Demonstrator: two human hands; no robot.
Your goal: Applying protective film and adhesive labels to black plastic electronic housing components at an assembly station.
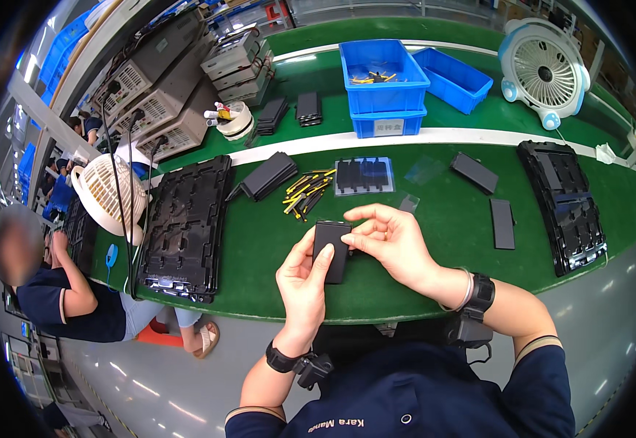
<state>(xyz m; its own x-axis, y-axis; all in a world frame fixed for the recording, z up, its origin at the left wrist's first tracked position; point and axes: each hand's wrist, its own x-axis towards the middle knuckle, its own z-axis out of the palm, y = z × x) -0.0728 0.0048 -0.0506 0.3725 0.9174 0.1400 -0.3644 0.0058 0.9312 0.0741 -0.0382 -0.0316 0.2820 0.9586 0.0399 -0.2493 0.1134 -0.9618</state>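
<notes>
A flat black rectangular block (330, 252), like a battery pack or power bank, is held above the near edge of the green table. My left hand (305, 281) grips its left side, thumb lying across the face. At its upper right corner, my right hand (394, 244) has the thumb pressed on the face and the index finger curled beyond the top edge; the other fingers are partly hidden behind. Beyond my hands lie a loose pile of thin black-and-yellow strips (307, 193) and a clear sheet bearing dark strips (364, 176).
Black moulded trays flank the table, left (184, 226) and right (562, 208). More black blocks (502, 224) lie nearby. Blue bins (387, 98) and a white-blue fan (544, 69) stand at the back. A small fan (110, 193) is at left, near a seated person (77, 292).
</notes>
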